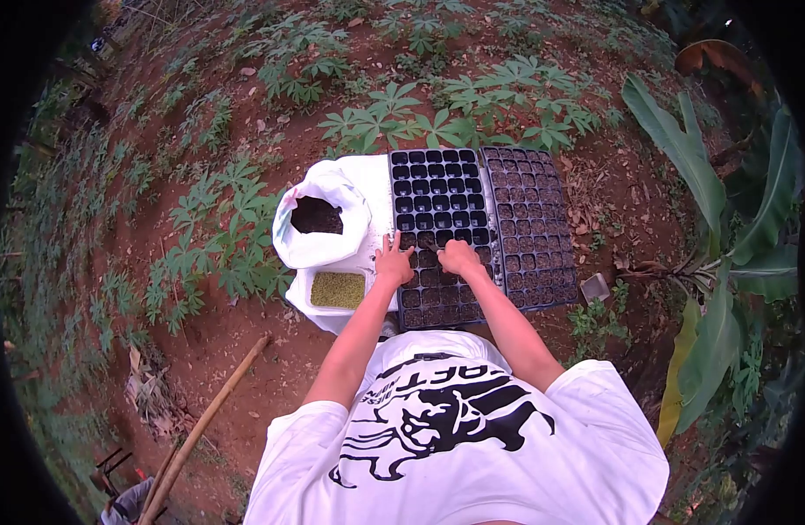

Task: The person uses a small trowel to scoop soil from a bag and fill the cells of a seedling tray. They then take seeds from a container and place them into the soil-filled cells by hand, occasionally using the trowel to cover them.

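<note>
A black seedling tray (439,203) lies in front of me, its far cells bare and its near cells holding dark soil. My left hand (394,264) rests at the tray's left edge with its fingers apart. Over the middle rows, my right hand (460,257) has its fingers curled together at the soil-filled cells. Whether it pinches anything is too small to see. To the left, an open white sack (352,229) holds dark soil. Below the sack stands a white container (337,308) of yellow-green granules.
A second seedling tray (532,229), filled with soil, adjoins on the right. The sack stands on a white surface (378,179). Leafy plants (389,114) grow beyond the trays. A wooden pole (212,409) leans at lower left, and a broad-leaved plant (713,271) stands at right.
</note>
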A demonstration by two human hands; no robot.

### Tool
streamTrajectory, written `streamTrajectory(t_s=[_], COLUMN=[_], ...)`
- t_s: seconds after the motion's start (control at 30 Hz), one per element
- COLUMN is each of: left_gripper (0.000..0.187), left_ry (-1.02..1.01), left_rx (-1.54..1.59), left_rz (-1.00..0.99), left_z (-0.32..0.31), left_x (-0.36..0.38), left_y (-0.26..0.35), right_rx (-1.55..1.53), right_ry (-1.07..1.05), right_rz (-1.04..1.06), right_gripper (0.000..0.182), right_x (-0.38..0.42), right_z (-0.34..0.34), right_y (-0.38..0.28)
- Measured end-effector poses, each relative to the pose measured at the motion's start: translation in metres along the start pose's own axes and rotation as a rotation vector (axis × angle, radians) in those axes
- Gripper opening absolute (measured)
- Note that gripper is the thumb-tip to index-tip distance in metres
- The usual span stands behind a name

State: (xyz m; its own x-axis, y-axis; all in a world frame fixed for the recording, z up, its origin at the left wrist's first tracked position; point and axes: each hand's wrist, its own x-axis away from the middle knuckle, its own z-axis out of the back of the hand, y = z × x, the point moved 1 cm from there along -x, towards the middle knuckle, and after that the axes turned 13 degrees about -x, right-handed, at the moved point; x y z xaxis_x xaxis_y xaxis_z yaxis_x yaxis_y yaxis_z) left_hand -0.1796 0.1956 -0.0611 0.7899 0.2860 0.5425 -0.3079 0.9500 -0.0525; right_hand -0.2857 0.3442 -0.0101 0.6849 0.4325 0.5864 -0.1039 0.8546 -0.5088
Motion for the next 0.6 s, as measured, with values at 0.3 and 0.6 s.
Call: streamTrajectory(t_s=[0.3,0.6], left_gripper=[0.07,0.068], left_ry=[-0.052,0.0], left_rx=[0.032,0.103], left_rz=[0.04,0.132], left_z=[0.001,0.002], left_x=[-0.003,0.011], left_y=[0.003,0.01], right_rx=[-0.234,-0.023], right_ry=[-0.156,0.126], right_rz=[0.061,0.176], right_gripper=[0.045,0.035], right_x=[-0.015,-0.008], right_z=[-0.009,-0.026], right_y=[0.026,0.03])
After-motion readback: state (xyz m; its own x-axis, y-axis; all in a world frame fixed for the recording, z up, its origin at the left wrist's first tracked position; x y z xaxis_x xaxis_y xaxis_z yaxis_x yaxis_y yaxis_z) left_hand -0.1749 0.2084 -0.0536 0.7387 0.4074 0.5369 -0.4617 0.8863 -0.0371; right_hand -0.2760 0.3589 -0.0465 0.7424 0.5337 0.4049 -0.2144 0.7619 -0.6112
